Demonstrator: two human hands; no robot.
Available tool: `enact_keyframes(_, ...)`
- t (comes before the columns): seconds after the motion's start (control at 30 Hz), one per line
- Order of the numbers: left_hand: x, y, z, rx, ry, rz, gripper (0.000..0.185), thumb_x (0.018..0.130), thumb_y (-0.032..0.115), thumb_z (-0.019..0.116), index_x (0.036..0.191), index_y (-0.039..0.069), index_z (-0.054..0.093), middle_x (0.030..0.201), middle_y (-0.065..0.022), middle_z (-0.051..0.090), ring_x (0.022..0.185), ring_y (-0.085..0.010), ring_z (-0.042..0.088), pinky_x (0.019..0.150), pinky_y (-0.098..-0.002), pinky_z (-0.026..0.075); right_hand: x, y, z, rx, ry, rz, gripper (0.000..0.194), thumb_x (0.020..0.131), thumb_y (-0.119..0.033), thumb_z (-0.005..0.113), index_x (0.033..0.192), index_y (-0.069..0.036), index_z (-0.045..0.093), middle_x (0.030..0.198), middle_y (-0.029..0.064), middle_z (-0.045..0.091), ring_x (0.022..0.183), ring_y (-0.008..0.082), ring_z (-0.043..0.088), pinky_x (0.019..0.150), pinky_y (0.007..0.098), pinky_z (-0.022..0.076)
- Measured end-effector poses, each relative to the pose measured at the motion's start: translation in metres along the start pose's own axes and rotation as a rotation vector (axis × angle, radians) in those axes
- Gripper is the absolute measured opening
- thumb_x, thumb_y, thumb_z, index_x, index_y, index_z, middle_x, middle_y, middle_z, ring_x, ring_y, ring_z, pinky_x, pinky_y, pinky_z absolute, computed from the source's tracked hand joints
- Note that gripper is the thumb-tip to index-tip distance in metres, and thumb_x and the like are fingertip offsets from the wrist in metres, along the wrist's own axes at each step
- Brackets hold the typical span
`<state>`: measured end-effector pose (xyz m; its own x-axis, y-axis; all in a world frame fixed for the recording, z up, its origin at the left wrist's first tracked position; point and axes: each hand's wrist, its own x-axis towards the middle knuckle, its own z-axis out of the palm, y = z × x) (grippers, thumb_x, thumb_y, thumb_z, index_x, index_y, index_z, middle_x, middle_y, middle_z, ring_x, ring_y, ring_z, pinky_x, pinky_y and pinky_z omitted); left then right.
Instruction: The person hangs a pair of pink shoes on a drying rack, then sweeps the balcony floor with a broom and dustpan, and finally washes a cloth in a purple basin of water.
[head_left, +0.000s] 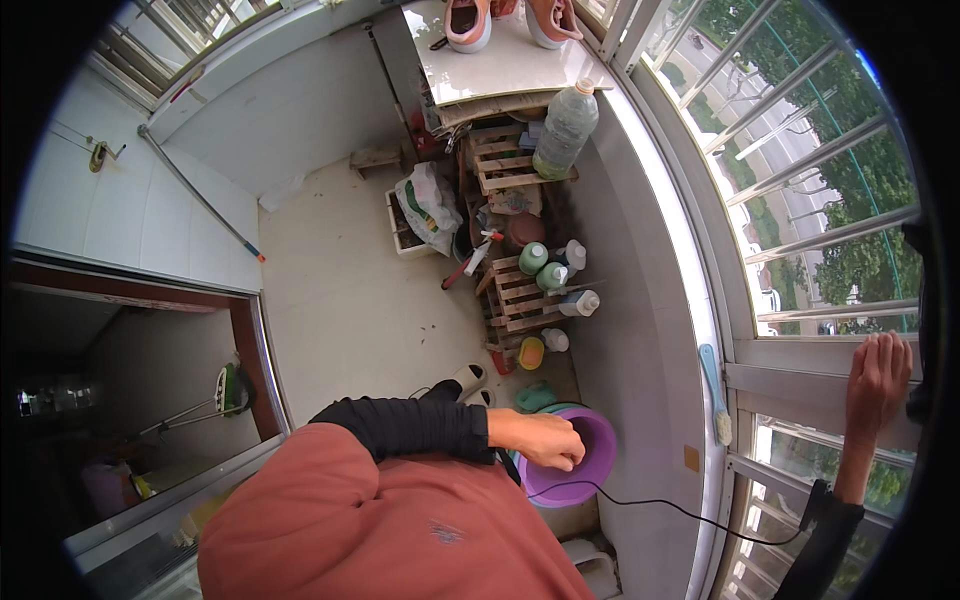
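Observation:
My left hand (551, 444) hangs above a purple plastic basin (598, 427), its fingers curled and nothing visible in them. Far to the right, my right hand (879, 375) is raised against the window frame (795, 379), fingers close together; its palm side is hidden. A thin black cable (660, 504) runs from beside the basin to my right sleeve. Between the hands, a blue-handled brush (711, 386) rests on the white window sill (694, 300). Greenish basins partly show beneath the purple one.
Bottles (579, 303) stand on and beside a wooden slatted rack (517, 300). A large clear plastic bottle (568, 127) stands higher up, near shoes (551, 22) on a white top. Slippers (469, 379) lie by the basin. A pole (199, 191) leans against the left wall.

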<state>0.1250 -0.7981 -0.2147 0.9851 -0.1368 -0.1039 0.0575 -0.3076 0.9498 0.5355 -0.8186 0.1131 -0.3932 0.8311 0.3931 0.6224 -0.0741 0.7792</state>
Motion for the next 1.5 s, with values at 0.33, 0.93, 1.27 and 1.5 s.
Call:
enact_keyframes(0.33,-0.021,0.053,-0.183,0.242,0.367,0.196,0.025,0.098,0.020,0.068,0.116,0.003,0.070,0.109,-0.0159,0.074,0.099,-0.0338,0.071,0.086,-0.0417,0.057,0.005,0.002,-0.015,0.048,-0.106,0.086,0.010,0.085,-0.002,0.064,0.091,0.006,0.065,0.101,0.0168,0.065,0.108,0.0350,0.062,0.108,0.0501,0.0450)
enact_keyframes(0.93,0.110,0.102,-0.681,0.819,1.372,-0.182,0.056,0.093,0.053,0.069,0.081,-0.002,0.073,0.078,-0.0214,0.072,0.078,-0.0405,0.072,0.072,-0.0504,0.056,0.020,-0.007,-0.020,0.024,-0.203,0.158,0.019,0.081,-0.004,0.064,0.095,0.009,0.067,0.103,0.0202,0.067,0.110,0.0377,0.064,0.102,0.0558,0.0469)
enact_keyframes(1.27,0.121,0.084,-0.706,0.996,1.316,-0.049,0.041,0.098,0.039,0.064,0.088,0.001,0.074,0.084,-0.0235,0.073,0.081,-0.0438,0.071,0.073,-0.0532,0.056,0.017,-0.007,-0.018,0.006,-0.230,0.184,0.020,0.085,-0.004,0.062,0.098,0.010,0.067,0.107,0.0209,0.068,0.112,0.0386,0.064,0.101,0.0569,0.0475)
enact_keyframes(1.5,0.123,0.078,-0.719,0.879,1.401,-0.153,0.041,0.097,0.041,0.065,0.087,0.003,0.075,0.087,-0.0230,0.073,0.085,-0.0444,0.071,0.074,-0.0526,0.056,0.014,-0.008,-0.019,0.002,-0.243,0.200,0.022,0.087,-0.003,0.060,0.102,0.011,0.068,0.108,0.0212,0.069,0.113,0.0389,0.065,0.099,0.0568,0.0470)
